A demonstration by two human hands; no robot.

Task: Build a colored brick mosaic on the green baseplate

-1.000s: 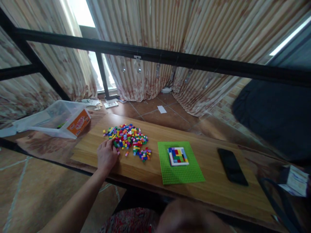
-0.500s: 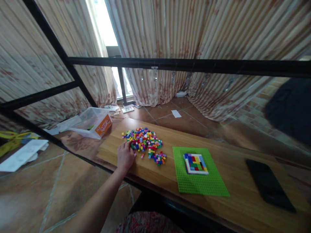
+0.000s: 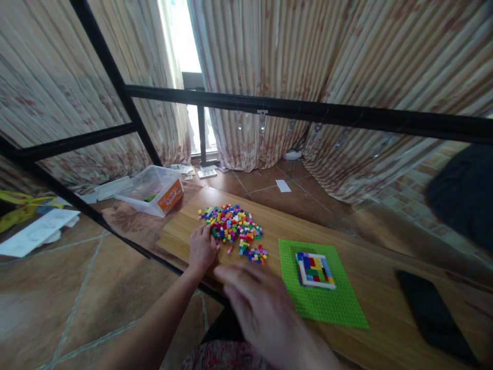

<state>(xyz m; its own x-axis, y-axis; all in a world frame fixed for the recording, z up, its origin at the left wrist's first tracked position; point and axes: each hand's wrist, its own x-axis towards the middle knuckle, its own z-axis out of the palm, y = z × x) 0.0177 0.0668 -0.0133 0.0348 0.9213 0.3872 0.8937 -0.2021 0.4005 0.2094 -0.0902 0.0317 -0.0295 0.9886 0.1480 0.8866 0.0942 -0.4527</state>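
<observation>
A heap of small, many-coloured toy building bricks (image 3: pixel 234 223) lies on the wooden bench top (image 3: pixel 181 221). At its near left edge is my left hand (image 3: pixel 203 247), fingers drawn together and bent down against the bricks; whatever they pinch is hidden. My right hand (image 3: pixel 260 300), smeared by motion, hangs over the bench's front edge between the heap and a green studded baseplate (image 3: pixel 342 303). On that plate stands a square brick build (image 3: pixel 316 271) with a mostly white rim and mixed colours inside.
A dark flat phone-like slab (image 3: pixel 435 313) lies on the bench at the right. Left of the bench sits a clear plastic box (image 3: pixel 144 190) with an orange label. A black metal rail (image 3: pixel 231 100) crosses in front of the curtains (image 3: pixel 285 56).
My right hand has come into view from below, over the bench's front edge. My left hand stays at the heap's edge. The whole view has shifted slightly.
</observation>
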